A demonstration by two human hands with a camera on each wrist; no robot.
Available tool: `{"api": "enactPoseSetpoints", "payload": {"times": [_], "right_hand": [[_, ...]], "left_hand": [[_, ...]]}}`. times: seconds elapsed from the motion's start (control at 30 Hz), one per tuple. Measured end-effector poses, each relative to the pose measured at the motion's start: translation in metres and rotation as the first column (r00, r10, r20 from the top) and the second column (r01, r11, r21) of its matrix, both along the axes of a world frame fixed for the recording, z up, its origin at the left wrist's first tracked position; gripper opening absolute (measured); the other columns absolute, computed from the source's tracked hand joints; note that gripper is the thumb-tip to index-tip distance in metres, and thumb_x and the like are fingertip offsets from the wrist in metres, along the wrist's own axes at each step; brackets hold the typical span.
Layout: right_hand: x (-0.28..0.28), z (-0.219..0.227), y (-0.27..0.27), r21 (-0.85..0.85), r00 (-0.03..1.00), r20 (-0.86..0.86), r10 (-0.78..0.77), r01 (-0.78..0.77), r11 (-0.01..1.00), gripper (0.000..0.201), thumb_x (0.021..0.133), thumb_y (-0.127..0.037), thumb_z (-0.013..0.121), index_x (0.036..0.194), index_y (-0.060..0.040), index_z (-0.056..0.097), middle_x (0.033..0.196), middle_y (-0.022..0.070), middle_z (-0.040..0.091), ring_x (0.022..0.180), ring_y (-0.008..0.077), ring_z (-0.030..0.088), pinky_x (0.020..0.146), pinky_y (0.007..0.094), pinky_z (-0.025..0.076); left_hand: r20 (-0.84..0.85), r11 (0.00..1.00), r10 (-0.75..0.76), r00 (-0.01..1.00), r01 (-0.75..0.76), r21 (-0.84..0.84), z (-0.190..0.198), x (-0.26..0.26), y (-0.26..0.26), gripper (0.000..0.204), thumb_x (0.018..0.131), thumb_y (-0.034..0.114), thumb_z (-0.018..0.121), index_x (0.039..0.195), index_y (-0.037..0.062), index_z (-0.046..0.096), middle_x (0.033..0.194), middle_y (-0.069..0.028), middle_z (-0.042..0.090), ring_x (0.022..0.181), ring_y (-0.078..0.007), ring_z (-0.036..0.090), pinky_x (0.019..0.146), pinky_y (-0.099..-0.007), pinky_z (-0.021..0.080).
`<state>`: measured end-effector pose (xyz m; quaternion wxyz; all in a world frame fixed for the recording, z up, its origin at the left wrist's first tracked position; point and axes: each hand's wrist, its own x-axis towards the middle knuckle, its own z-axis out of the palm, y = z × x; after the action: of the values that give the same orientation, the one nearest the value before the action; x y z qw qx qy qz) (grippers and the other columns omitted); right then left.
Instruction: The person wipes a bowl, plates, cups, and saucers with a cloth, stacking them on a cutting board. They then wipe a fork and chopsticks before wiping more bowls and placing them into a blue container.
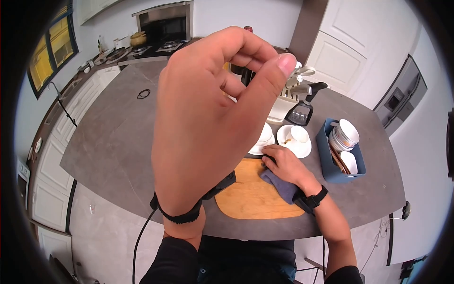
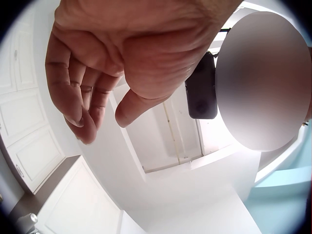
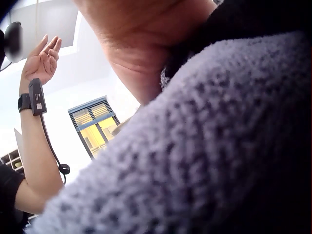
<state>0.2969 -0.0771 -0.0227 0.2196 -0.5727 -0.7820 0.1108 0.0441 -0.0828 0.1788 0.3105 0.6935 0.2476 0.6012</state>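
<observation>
My left hand point(image 1: 208, 113) is raised close in front of the head camera. Its fingers are loosely bent, and nothing is between them and the thumb; the left wrist view shows a gap there below the palm point(image 2: 156, 58). Low over the wooden cutting board point(image 1: 246, 194), my right hand point(image 1: 286, 165) rests at a grey-blue towel point(image 1: 280, 185), beside the white saucers. In the right wrist view the towel point(image 3: 185, 141) fills the foreground and hides the right fingers, so I cannot tell whether they grip it.
A white cup point(image 1: 298, 135) stands on a saucer point(image 1: 302, 150) beyond my right hand. To the right sits a blue bin point(image 1: 338, 179) with bowls. Behind are a knife block point(image 1: 279, 111) and a black-handled utensil point(image 1: 312, 94). A black loop point(image 1: 144, 94) lies on the grey tabletop point(image 1: 113, 128).
</observation>
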Motion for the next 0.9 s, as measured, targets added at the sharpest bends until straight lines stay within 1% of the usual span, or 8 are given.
{"api": "enactPoseSetpoints", "payload": {"times": [0.2, 0.5, 0.6, 0.67, 0.7, 0.77, 0.87, 0.9], "right_hand": [[-0.006, 0.002, 0.002, 0.001, 0.999, 0.000, 0.035, -0.035, 0.999, 0.030, 0.095, -0.012, 0.064, 0.119, 0.0059, 0.068, 0.121, 0.0239, 0.069, 0.111, 0.0409, 0.066, 0.098, 0.0443, 0.053], [-0.010, 0.008, -0.009, 0.043, 0.999, -0.053, -0.004, 0.006, 0.999, 0.032, 0.096, -0.017, 0.065, 0.119, 0.0043, 0.068, 0.123, 0.0227, 0.068, 0.112, 0.0414, 0.065, 0.097, 0.0446, 0.053], [-0.016, 0.027, -0.028, 0.008, 0.993, -0.016, -0.114, 0.114, 0.993, 0.042, 0.096, -0.027, 0.069, 0.123, 0.0049, 0.066, 0.131, 0.0233, 0.065, 0.120, 0.0418, 0.061, 0.102, 0.0464, 0.050], [-0.015, 0.031, -0.043, 0.122, 0.987, 0.073, -0.140, 0.131, 0.984, 0.061, 0.093, -0.040, 0.072, 0.132, 0.0062, 0.061, 0.142, 0.0274, 0.056, 0.129, 0.0434, 0.055, 0.109, 0.0488, 0.046], [-0.015, 0.031, -0.053, 0.124, 0.985, 0.077, -0.154, 0.144, 0.982, 0.061, 0.093, -0.040, 0.072, 0.132, 0.0062, 0.061, 0.142, 0.0274, 0.056, 0.129, 0.0434, 0.055, 0.109, 0.0488, 0.046], [-0.013, 0.027, -0.071, 0.047, 0.958, 0.106, -0.268, 0.264, 0.963, 0.080, 0.090, -0.049, 0.075, 0.143, 0.0069, 0.051, 0.149, 0.0306, 0.047, 0.136, 0.0444, 0.048, 0.113, 0.0494, 0.041], [-0.009, 0.016, -0.091, -0.016, 0.956, -0.004, -0.293, 0.293, 0.956, 0.089, 0.089, -0.051, 0.076, 0.148, 0.0065, 0.044, 0.150, 0.0335, 0.044, 0.138, 0.0455, 0.046, 0.114, 0.0482, 0.040], [-0.009, 0.017, -0.095, -0.008, 0.951, -0.016, -0.310, 0.310, 0.951, 0.084, 0.093, -0.047, 0.073, 0.150, 0.0067, 0.042, 0.149, 0.0317, 0.047, 0.138, 0.0444, 0.047, 0.115, 0.0471, 0.040]], "left_hand": [[0.049, 0.994, -0.030, 0.998, 0.035, -0.102, 0.002, -0.003, 0.002, 0.024, 0.097, 0.019, 0.074, 0.105, -0.0019, 0.069, 0.094, -0.0016, 0.068, 0.065, -0.0040, 0.055, 0.060, -0.0183, 0.043], [0.131, 0.993, -0.079, 0.988, 0.089, -0.073, 0.004, -0.022, 0.002, 0.022, 0.097, 0.017, 0.073, 0.109, -0.0016, 0.069, 0.102, -0.0055, 0.070, 0.069, -0.0056, 0.058, 0.065, -0.0201, 0.046], [0.112, 0.992, -0.111, 0.988, 0.117, -0.054, 0.005, -0.030, 0.001, 0.020, 0.097, 0.015, 0.072, 0.108, -0.0012, 0.069, 0.103, -0.0065, 0.071, 0.069, -0.0057, 0.059, 0.066, -0.0199, 0.046], [0.134, 0.986, -0.146, 0.980, 0.155, -0.054, 0.005, -0.032, 0.002, 0.020, 0.097, 0.015, 0.072, 0.108, -0.0012, 0.069, 0.103, -0.0067, 0.071, 0.069, -0.0057, 0.058, 0.066, -0.0199, 0.046], [0.151, 0.981, -0.174, 0.973, 0.184, -0.054, 0.005, -0.032, 0.002, 0.019, 0.097, 0.014, 0.071, 0.108, -0.0011, 0.069, 0.104, -0.0069, 0.071, 0.069, -0.0057, 0.058, 0.067, -0.0199, 0.046], [0.156, 0.977, -0.194, 0.969, 0.205, -0.058, 0.005, -0.031, 0.001, 0.019, 0.097, 0.015, 0.071, 0.108, -0.0009, 0.068, 0.104, -0.0071, 0.071, 0.069, -0.0057, 0.058, 0.067, -0.0200, 0.046], [0.146, 0.969, -0.229, 0.962, 0.240, -0.061, 0.005, -0.029, -0.003, 0.020, 0.098, 0.016, 0.071, 0.109, -0.0007, 0.068, 0.104, -0.0073, 0.072, 0.069, -0.0058, 0.058, 0.067, -0.0201, 0.046], [0.136, 0.969, -0.231, 0.963, 0.241, -0.061, 0.005, -0.028, -0.005, 0.021, 0.098, 0.017, 0.071, 0.109, -0.0007, 0.068, 0.104, -0.0072, 0.072, 0.069, -0.0059, 0.058, 0.067, -0.0201, 0.046]]}}
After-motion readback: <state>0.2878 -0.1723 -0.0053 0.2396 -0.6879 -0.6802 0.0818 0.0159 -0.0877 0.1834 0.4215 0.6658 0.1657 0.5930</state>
